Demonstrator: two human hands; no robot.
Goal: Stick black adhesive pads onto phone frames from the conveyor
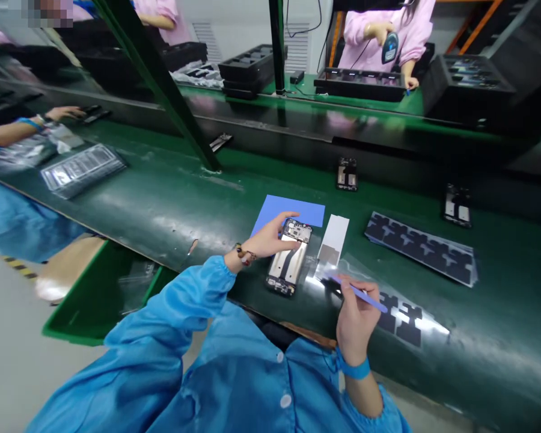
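Observation:
My left hand (270,237) grips the upper end of an opened phone frame (286,267), thumb across its face and fingers at the far side. The frame has a bare circuit board at the top and silver panels split by a dark strip. Between the closed fingers of my right hand (357,313) is a slim purple stick-like tool (373,302). Its tip points left over a clear sheet of black die-cut stickers (408,328) lying on the bench. A white-and-grey card strip (336,234) lies between the hands, and a blue sheet (304,211) is behind the phone frame.
A stack of sticker sheets (421,246) lies to the right. Further phone frames (347,174) sit along the back of the green bench (162,198). A green post (157,84) rises at left. A green bin (85,300) stands below. Co-workers are across and at left.

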